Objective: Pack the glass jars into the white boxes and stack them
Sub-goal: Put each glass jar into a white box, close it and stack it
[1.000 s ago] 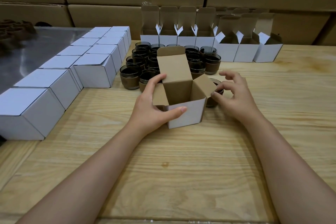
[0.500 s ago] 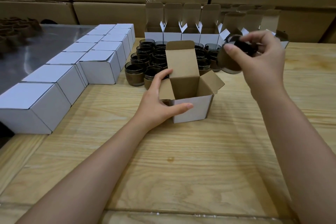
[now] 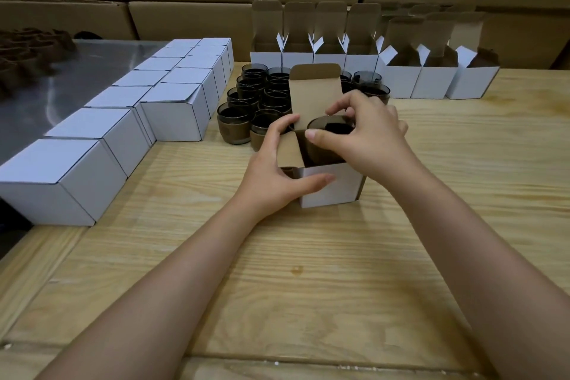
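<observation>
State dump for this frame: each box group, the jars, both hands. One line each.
Open box: upright, top flaps open, not yet closed.
Held jar: upright, partway into the Open box, rim above the opening.
Left hand: grips the Open box's front-left corner.
Right hand: grips the Held jar at its rim.
Closed boxes: lids shut, in rows at left.
Back-row boxes: lids up.
Loose jars: upright, clustered, unpacked.

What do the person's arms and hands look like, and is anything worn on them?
The left hand and right hand are bare: no gloves, rings or bracelets show. The left forearm and right forearm are bare too, with no sleeve, watch or band in view. The visible nails look short and unpainted.
</observation>
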`<action>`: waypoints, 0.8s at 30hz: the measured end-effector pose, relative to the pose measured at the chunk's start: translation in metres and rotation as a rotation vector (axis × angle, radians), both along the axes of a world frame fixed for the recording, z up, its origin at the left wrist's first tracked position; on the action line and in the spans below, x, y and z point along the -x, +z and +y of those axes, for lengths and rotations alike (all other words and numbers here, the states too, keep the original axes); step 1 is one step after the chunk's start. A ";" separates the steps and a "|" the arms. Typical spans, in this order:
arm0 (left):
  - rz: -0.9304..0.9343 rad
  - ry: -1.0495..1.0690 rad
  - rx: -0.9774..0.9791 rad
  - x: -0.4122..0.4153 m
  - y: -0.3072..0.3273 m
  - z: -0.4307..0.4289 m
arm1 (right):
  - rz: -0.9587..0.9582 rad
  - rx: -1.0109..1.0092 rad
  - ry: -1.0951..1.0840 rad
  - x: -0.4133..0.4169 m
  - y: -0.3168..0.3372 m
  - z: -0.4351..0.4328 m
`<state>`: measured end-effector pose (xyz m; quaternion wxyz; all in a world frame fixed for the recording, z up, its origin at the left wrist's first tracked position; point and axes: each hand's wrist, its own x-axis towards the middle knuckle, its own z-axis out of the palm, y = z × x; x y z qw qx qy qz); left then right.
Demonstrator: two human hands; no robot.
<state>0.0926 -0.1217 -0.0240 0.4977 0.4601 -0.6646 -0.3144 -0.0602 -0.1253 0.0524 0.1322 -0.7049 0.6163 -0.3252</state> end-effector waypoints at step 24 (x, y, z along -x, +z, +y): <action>0.024 -0.004 -0.014 0.001 0.000 0.002 | -1.033 0.116 0.074 0.033 -0.021 -0.008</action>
